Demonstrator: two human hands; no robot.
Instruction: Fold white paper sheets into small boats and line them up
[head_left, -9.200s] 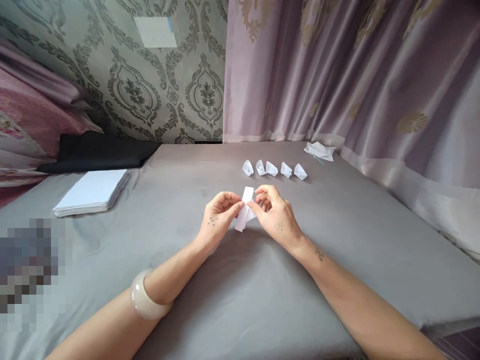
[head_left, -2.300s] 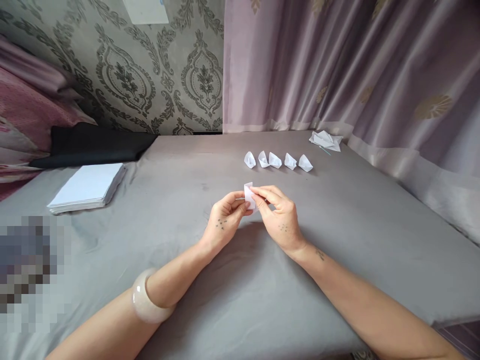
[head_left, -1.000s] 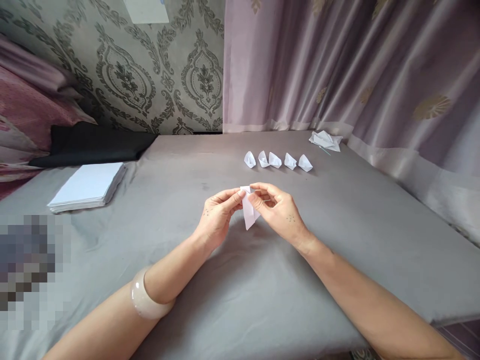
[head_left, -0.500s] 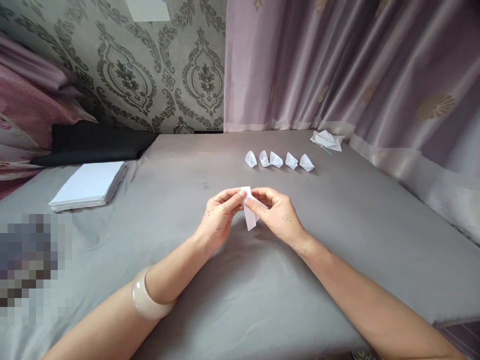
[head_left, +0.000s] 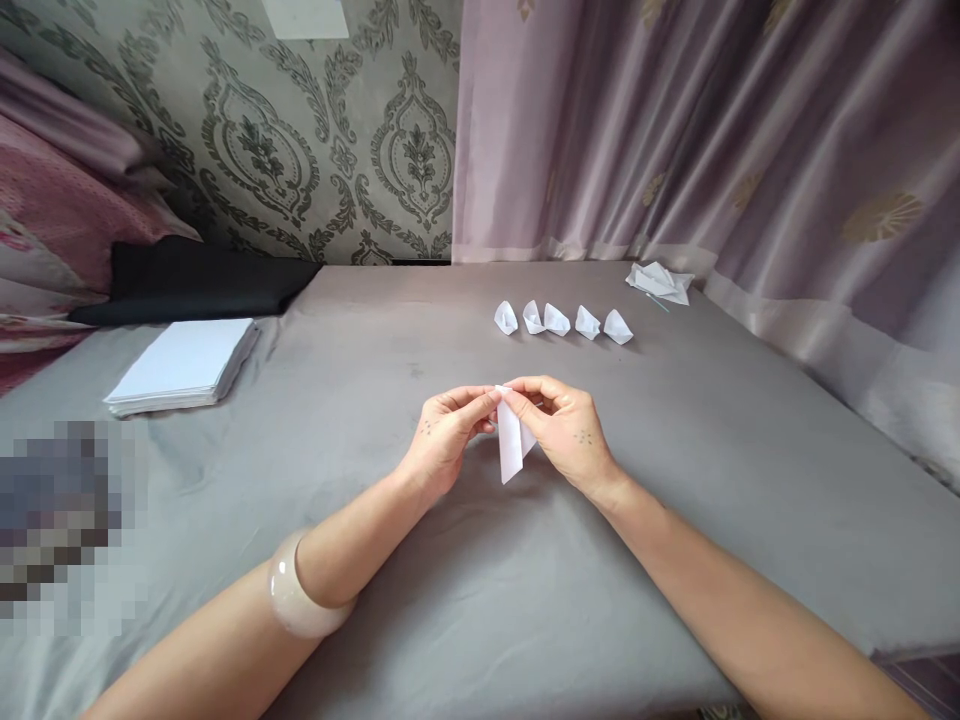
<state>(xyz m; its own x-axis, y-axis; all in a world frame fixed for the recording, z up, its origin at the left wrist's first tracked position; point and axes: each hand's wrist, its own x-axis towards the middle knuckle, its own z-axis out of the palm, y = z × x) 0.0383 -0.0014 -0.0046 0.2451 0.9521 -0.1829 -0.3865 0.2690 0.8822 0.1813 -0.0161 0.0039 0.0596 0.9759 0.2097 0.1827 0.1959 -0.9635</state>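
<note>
A folded piece of white paper (head_left: 511, 440) hangs between my two hands, its slanted lower end pointing down over the table. My left hand (head_left: 448, 432) pinches its top edge from the left, thumb on the near side. From the right, my right hand (head_left: 566, 428) grips the same top part between thumb and curled fingers. A second flap of the paper shows partly behind the front strip, beside my right thumb. The fingertips behind the paper are hidden. Farther back stand several small folded white paper shapes (head_left: 556, 320) in a row.
A thick stack of white paper (head_left: 184, 362) lies at the left, near a black cloth (head_left: 202, 280). Some folded paper pieces (head_left: 660, 281) lie at the back right by the purple curtain (head_left: 600, 130). Grey cloth (head_left: 360, 560) covers the table.
The paper has turned in my fingers, and its strip now hangs more fully downward with the second flap behind it. Both hands have drawn closer together at its top.
</note>
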